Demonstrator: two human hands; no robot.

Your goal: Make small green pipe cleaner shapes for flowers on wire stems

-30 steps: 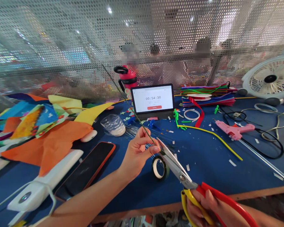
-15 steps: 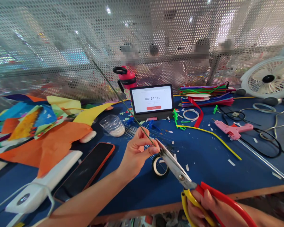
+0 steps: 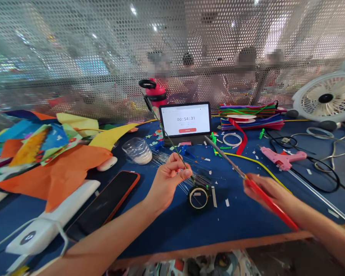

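My left hand [image 3: 168, 184] pinches a thin dark green wire-like stem [image 3: 169, 138] between thumb and fingers, near its lower end. The stem slants up and to the left past the tablet. My right hand [image 3: 268, 189] grips a pair of scissors [image 3: 227, 158] by the red handle, blades pointing up and left, turned edge-on and apart from the stem. A roll of dark tape [image 3: 206, 197] lies just below my left fingertips. Fine clear strands [image 3: 163, 158] spread over the blue table behind that hand.
A tablet [image 3: 186, 119] showing a timer stands at the back beside a pink bottle [image 3: 156, 94]. To the left lie orange cloth or paper [image 3: 63, 168], a phone [image 3: 103, 207] and a clear cup [image 3: 136, 150]. A pink glue gun [image 3: 283, 157] and white fan [image 3: 326, 97] are at right.
The scissors have left the stem's lower end, moving right and up with my right hand, and have turned edge-on. The stem's visible upper part reaches less far up and left.
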